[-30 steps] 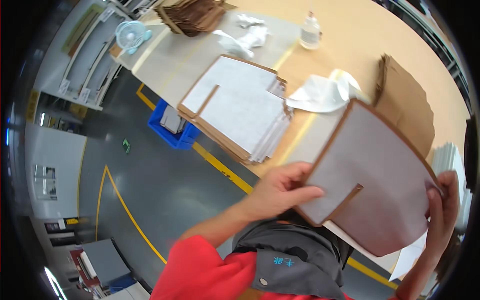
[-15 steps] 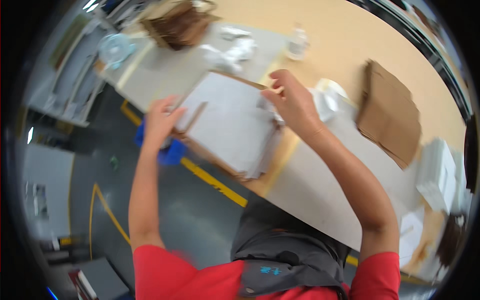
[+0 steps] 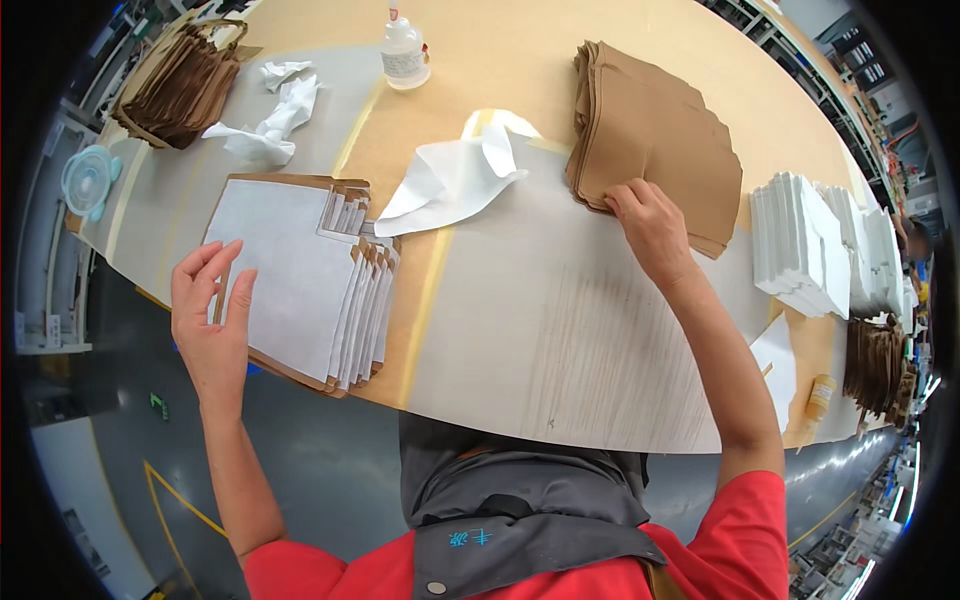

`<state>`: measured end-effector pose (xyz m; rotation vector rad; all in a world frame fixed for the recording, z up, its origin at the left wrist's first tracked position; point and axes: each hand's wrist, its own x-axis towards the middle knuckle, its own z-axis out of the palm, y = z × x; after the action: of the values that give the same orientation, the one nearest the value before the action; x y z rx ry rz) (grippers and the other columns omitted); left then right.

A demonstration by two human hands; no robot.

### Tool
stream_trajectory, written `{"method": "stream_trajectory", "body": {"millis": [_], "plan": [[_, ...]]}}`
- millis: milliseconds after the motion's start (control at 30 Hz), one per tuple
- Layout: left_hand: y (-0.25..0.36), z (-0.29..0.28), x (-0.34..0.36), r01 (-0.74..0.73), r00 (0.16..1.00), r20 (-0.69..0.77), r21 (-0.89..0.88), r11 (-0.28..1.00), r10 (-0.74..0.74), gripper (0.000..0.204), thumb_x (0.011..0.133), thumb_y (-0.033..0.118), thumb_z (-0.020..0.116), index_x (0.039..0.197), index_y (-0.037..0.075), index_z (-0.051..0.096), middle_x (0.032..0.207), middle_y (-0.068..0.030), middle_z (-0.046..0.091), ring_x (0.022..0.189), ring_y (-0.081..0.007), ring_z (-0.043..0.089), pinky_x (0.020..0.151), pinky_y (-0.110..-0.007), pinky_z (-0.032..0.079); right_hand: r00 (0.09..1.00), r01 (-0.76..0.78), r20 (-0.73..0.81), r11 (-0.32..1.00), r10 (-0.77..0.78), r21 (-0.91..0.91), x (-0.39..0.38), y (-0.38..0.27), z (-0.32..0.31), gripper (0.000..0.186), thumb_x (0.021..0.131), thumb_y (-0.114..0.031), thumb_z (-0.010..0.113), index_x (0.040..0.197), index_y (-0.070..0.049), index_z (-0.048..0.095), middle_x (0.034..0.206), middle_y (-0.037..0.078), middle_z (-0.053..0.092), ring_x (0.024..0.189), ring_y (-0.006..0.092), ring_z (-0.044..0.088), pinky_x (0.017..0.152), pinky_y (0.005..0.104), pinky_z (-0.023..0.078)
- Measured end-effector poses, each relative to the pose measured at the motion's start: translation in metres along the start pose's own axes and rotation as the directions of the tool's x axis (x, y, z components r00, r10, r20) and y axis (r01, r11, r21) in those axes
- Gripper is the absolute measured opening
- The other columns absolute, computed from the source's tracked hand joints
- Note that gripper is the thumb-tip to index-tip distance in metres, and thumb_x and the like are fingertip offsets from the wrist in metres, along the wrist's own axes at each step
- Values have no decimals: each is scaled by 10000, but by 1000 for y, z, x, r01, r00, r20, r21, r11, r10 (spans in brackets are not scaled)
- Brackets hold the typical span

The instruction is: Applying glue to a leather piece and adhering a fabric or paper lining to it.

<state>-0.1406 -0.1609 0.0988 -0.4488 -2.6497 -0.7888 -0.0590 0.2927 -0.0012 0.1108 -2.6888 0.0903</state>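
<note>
- Head view: left hand (image 3: 212, 310), fingers spread and empty, at the white-faced stack (image 3: 290, 275), 9 o'clock.
- Right hand (image 3: 652, 228), fingers curled at the brown stack (image 3: 665, 140), 1 o'clock; whether it grips a sheet, I cannot tell.
- Since half a second ago, it has left the white-faced stack, bringing the brown one into the work.
- Crumpled white sheet (image 3: 445, 185), 12 o'clock.

We are looking down on a broad tan-and-grey table (image 3: 490, 290), and a dark grey floor (image 3: 320, 475) is stretching below, yellow lines (image 3: 185, 498) and a green marker (image 3: 158, 406) showing on it. Shelving (image 3: 52, 270) is standing leftward above a pale wall (image 3: 75, 475); rightward, we are seeing tube lights (image 3: 915, 480) glowing.
</note>
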Motion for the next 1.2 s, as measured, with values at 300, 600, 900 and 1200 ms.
{"method": "stream_trajectory", "body": {"millis": [300,600,900,1200], "plan": [[81,21,19,-276,942,149,-162,948,300,293,866,46,712,1159,61,717,1221,-83,617,1128,-205,584,890,-313,474,955,225,239,953,-175,-202,12,3,-5,180,709,74,620,738,-50,492,768,69,503,752,220,573,640,326,528],[188,146,76,220,710,647,-577,787,276,420,955,321,644,1205,-16,668,1202,-105,654,1083,-200,620,979,-323,482,625,-412,249,42,740,910,21,41,-24,100,913,-99,675,969,-16,679,912,45,680,843,114,633,745,245,516],[267,254,105,225,735,645,-523,822,209,532,944,335,641,1246,-100,586,1063,-194,699,1003,-257,667,910,-367,505,959,152,-265,970,-99,188,-31,3,-56,291,760,-63,809,1011,-88,662,984,36,684,892,243,637,791,345,519],[287,121,39,-122,615,393,-809,575,684,278,1011,116,555,1255,1,627,993,-55,723,859,-108,624,798,-251,492,633,-290,3,234,774,928,-88,66,-84,778,871,-448,762,1454,-45,441,1445,112,502,1289,220,486,1124,391,337]]}}
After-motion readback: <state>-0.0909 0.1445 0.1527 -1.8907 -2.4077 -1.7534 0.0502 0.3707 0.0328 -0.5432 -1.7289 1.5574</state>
